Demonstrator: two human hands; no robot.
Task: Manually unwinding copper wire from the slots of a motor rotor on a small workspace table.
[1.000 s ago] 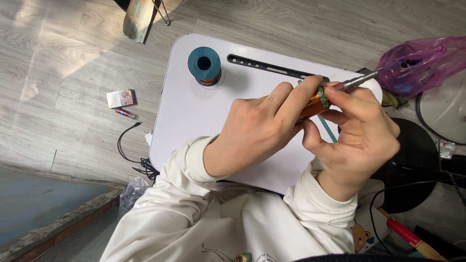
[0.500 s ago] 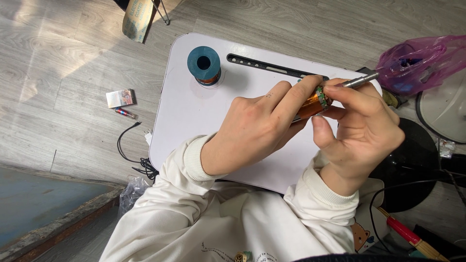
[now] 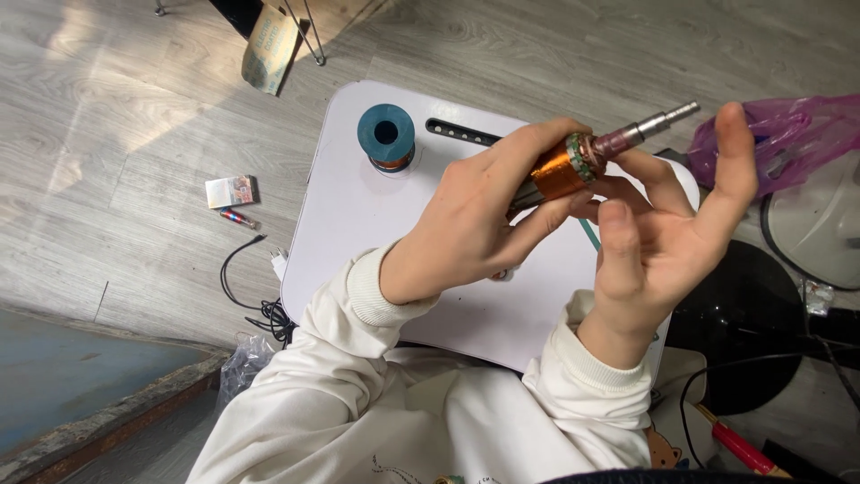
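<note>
Two hands meet above the white table (image 3: 376, 224). The left hand (image 3: 475, 224) has its grip tight around a copper-wound motor part (image 3: 573, 166), held tilted with its metal shaft pointing up and right. The right hand (image 3: 663, 242) is spread wide, palm up, fingers just beside the part. A blue spool (image 3: 386, 134) stands on the table.

A small rectangular box (image 3: 231, 191), white with a coloured printed face, lies flat on the grey wood floor (image 3: 107, 108), left of the white worktop (image 3: 358, 224). A tan paper package (image 3: 271, 38) with bluish print leans near the top edge.
</note>
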